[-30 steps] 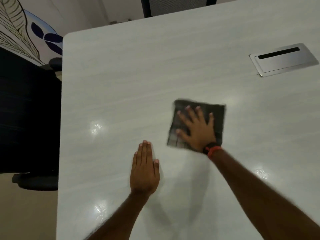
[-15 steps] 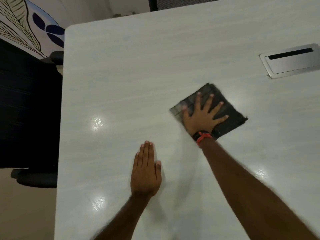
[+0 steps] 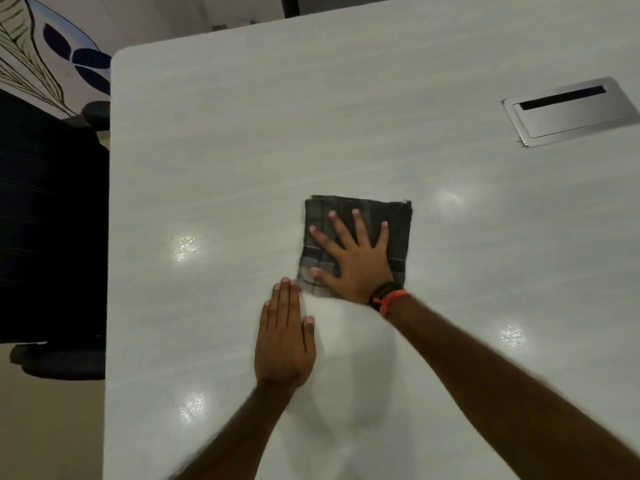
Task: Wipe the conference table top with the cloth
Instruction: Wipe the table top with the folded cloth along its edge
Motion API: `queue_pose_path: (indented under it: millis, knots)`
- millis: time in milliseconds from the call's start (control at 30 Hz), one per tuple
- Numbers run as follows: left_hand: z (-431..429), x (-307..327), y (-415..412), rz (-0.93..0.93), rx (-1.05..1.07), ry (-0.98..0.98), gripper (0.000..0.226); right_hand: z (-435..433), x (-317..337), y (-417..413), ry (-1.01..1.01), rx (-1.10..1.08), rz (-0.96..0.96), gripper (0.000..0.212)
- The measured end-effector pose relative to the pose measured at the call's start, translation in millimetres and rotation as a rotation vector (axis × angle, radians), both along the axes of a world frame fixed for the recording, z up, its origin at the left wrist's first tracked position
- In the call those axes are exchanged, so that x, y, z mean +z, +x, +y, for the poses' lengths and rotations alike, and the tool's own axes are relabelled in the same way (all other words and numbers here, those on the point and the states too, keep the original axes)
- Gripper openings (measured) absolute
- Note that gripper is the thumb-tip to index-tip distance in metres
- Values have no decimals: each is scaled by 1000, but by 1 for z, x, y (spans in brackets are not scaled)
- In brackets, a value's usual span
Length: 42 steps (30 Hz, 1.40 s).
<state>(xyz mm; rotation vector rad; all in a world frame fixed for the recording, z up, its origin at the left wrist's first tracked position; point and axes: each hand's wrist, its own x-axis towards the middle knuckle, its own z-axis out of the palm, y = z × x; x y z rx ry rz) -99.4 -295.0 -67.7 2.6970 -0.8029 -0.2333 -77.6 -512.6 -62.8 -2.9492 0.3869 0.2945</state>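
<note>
Head view: the right grip is being held flat and wide open, fingers spread, pressed palm-down on the cloth. Nothing is being clasped; the cloth is merely being pinned against the table. The left grip is likewise being laid flat and open, fingers together, on bare table just beside the cloth's near-left corner. Whether its fingertips are touching the hem cannot be told. A black and orange band is being worn at the right wrist.

The cloth, dark, checked and folded square, is being found near the middle of the visible top. It is well apart from the metal cable hatch at the far right and from the dark chair off the left edge.

Progress is being judged as partway. Wiping appears to be under way, yet no streaks or damp tracks are being shown, so the area already covered cannot be established. The far corner, the left margin and the zone round the hatch are being treated as outstanding.
</note>
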Motion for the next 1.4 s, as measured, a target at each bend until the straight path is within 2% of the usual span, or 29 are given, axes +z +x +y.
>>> queue_pose_path:
  millis: [33, 167, 200, 300, 400, 500, 600, 700, 767, 867, 933, 1033, 1167, 1233, 1333, 1400]
  knots:
    - [0, 1, 1, -4, 4, -3, 61, -18, 0, 0, 1, -5, -30, 83]
    - [-1, 2, -1, -6, -1, -5, 61, -84, 3, -13, 6, -747, -32, 88]
    - [0, 1, 2, -8, 4, -8, 61, -76, 4, -14, 14, -802, -27, 89]
    - [1, 1, -1, 14, -4, -12, 62, 0, 9, -44, 56, -641, 14, 87]
    - [1, 0, 1, 35, 11, -16, 62, 57, 9, -110, 72, -515, 75, 86]
    - [2, 0, 0, 30, 2, -17, 61, 27, 10, -144, 49, -617, 80, 85]
    - [1, -2, 1, 2, -2, -22, 61, -31, 11, -113, 11, -724, 67, 86]
    - [0, -3, -2, -6, -2, -30, 61, -38, 11, -83, 26, -768, 70, 89]
    - [0, 0, -2, -11, -9, -43, 62, -4, 13, -100, 33, -627, 73, 86]
    - [0, 0, -1, -17, -20, -23, 62, 58, 15, -183, 83, -382, 90, 84]
    - [0, 1, 0, -1, -19, -8, 62, 62, 19, -244, 106, -460, 122, 84]
    - [-2, 4, -4, 30, 0, 16, 61, 6, 22, -310, 57, -727, 148, 83]
    - [-18, 13, -38, 98, -11, 34, 68, -53, 20, -317, 64, -1053, 107, 87]
    - [-35, 16, -77, 119, -101, 30, 70, -34, 19, -305, 90, -921, 117, 88]
    - [-65, 18, -143, 155, -155, -4, 75, -8, 15, -336, 66, -357, 108, 84]
    - [-81, 19, -181, 172, -162, -2, 78, -47, 20, -368, 77, -261, 68, 82]
